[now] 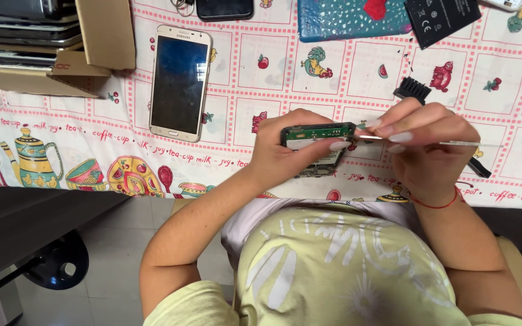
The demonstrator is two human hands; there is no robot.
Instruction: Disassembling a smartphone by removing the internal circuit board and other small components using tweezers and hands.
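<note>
Circuit board (316, 134), green and stripped of its casing, sits clasped in our left hand (285, 151) just above the near edge of the patterned tablecloth (333, 84). Our right hand (427, 148) pinches a thin metal tool (454, 143), its tip touching the board's end. A black brush (412, 90) lies just behind our fingers. Farther left a white smartphone (180, 81) lies face up, beside an open cardboard box (101, 36) stacked with flat dark devices (16, 30).
</note>
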